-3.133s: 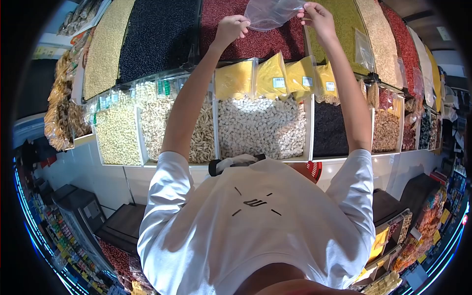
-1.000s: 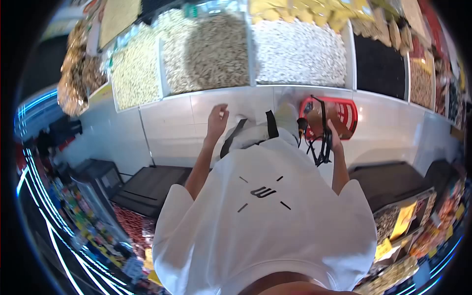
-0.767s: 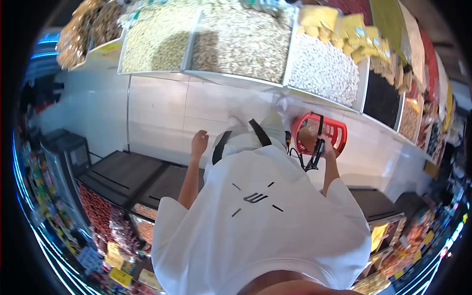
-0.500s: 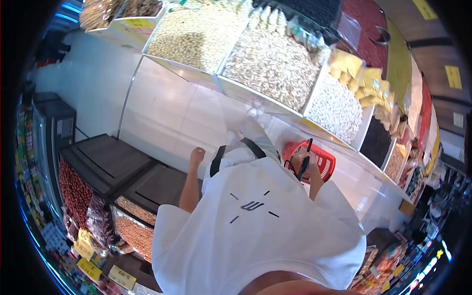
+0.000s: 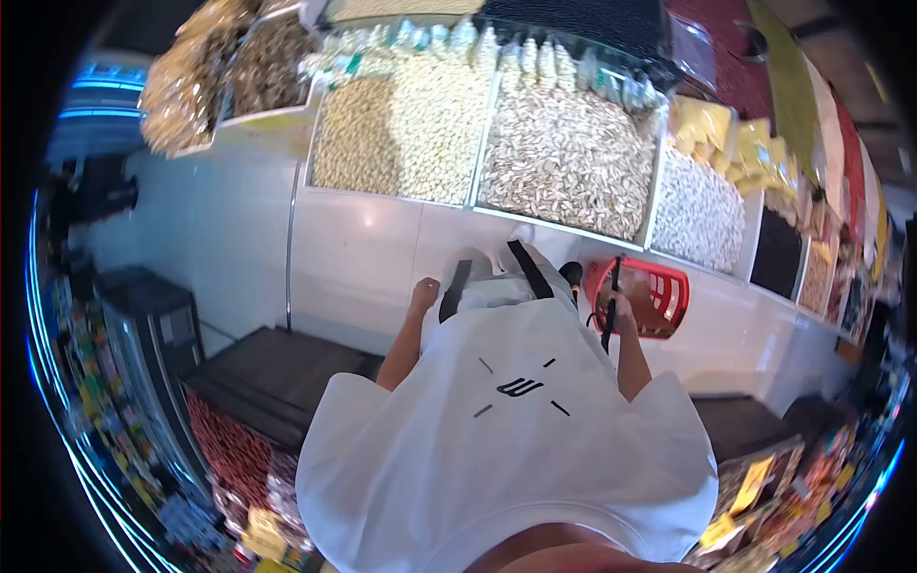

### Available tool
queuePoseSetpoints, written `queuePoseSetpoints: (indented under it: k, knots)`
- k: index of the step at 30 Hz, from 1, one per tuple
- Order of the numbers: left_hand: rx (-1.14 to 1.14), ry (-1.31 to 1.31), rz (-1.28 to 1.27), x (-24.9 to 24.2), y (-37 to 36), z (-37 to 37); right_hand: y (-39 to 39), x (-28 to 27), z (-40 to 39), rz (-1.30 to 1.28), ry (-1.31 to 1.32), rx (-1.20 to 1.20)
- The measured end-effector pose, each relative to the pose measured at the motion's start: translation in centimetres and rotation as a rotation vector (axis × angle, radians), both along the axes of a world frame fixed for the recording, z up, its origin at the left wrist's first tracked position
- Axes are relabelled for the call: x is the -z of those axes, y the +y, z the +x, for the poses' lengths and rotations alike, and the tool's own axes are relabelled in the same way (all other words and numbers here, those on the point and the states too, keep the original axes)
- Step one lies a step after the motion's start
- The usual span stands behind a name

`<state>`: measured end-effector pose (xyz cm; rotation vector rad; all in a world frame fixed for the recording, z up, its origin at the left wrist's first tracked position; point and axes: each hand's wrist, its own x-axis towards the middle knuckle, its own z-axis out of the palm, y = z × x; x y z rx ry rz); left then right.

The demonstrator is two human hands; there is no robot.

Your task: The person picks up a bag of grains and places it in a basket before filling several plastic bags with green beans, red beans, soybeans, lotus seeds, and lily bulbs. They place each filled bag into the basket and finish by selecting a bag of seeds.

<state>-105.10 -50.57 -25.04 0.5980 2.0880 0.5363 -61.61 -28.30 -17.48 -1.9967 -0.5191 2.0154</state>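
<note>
Left hand [image 5: 426, 290]: low at left of the body, just beside the trousers [image 5: 497, 286], above the pale tiled floor [image 5: 363, 229]; fingers apparently curled in, nothing visible in the grasp; unable to tell whether clenched or merely loose. Right hand [image 5: 624, 311]: low at right of the body, closed round the black handle [image 5: 612, 298] of a red basket [image 5: 680, 292]. Basket: slatted sides, brownish contents hard to make out, located right of the legs, near side of the white-edged bin row. White T-shirt [image 5: 516, 439], with small black chest print [image 5: 520, 387], central and nearest; two dark straps [image 5: 531, 268] hanging over the trousers. Beyond, left to right along the row: brown goods in clear bags [image 5: 186, 91]; pale round beans [image 5: 430, 138], left portion in shade; pale sliced pieces [image 5: 564, 158]; white chunks [image 5: 695, 210]; black goods [image 5: 776, 253]. Yellow packets [image 5: 702, 122] along the far edge of the white chunks. Farther back: black [image 5: 573, 21], dark red [image 5: 712, 57] and green stock [image 5: 785, 62], in broad bands. Near side: dark cabinet tops at left [image 5: 287, 377] and right [image 5: 735, 425], reddish kernels [image 5: 227, 444] below the left one, yellow card [image 5: 755, 484] at lower right.
</note>
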Motion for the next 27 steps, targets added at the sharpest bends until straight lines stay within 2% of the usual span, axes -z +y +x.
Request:
queuePoseSetpoints:
  k: [1,2,4,5,7,9,11,12,15,16,17,19,21,22,24,25,27]
  knots:
    - [0.118,0.094,0.12,1.9,0.6,-1.6,-0.5,0.5,-1.1,0.087,-0.017,-0.071]
    - [0.202,0.079,0.133,2.4,1.9,-3.3,-1.2,1.0,-2.1,0.172,-0.044,-0.124]
    - [0.395,0.139,-0.013,3.1,4.3,-6.0,-2.7,1.7,-4.8,0.323,-0.258,-0.148]
    - [0.492,0.129,-0.011,2.6,5.1,-7.4,-3.5,3.3,-4.8,0.379,-0.347,-0.365]
    - [0.623,0.06,0.15,0.7,6.7,-10.5,-4.9,2.0,-8.7,0.36,-0.329,-0.179]
    - [0.71,0.061,0.126,0.0,7.8,-12.8,-6.7,6.0,-10.6,0.397,-0.404,-0.213]
    - [0.515,-0.267,-0.07,-2.2,9.2,-14.7,-7.3,-1.4,-16.6,0.417,-0.373,-0.179]
    - [0.659,-0.265,0.111,-1.0,9.1,-16.2,-7.6,-5.8,-18.5,0.44,-0.346,-0.172]
    - [0.723,-0.234,-0.011,-0.3,10.2,-18.0,-9.8,-1.6,-21.2,0.488,-0.25,-0.156]
    - [0.78,-0.166,-0.033,-1.0,10.6,-17.8,-10.6,0.3,-21.9,0.46,-0.246,-0.203]
    - [0.831,-0.161,-0.046,-2.1,11.0,-17.3,-11.8,1.0,-23.2,0.448,-0.25,-0.151]
    - [0.783,-0.289,0.002,-4.1,11.6,-15.5,-13.4,2.3,-25.4,0.527,-0.357,-0.119]
    - [0.865,-0.3,0.032,-5.5,12.5,-13.7,-15.6,3.6,-27.3,0.471,-0.372,-0.048]
    - [1.011,-0.279,0.167,-6.3,13.3,-12.6,-16.1,-0.4,-27.8,0.408,-0.358,-0.116]
    - [1.207,-0.21,0.357,-8.6,15.0,-9.5,-17.2,-2.3,-28.2,0.414,-0.366,-0.09]
    - [1.264,-0.162,0.405,-10.1,15.9,-7.8,-17.6,-2.6,-28.4,0.422,-0.369,-0.077]
    - [1.266,-0.108,0.452,-13.2,17.3,-4.0,-18.6,0.6,-27.8,0.489,-0.378,-0.008]
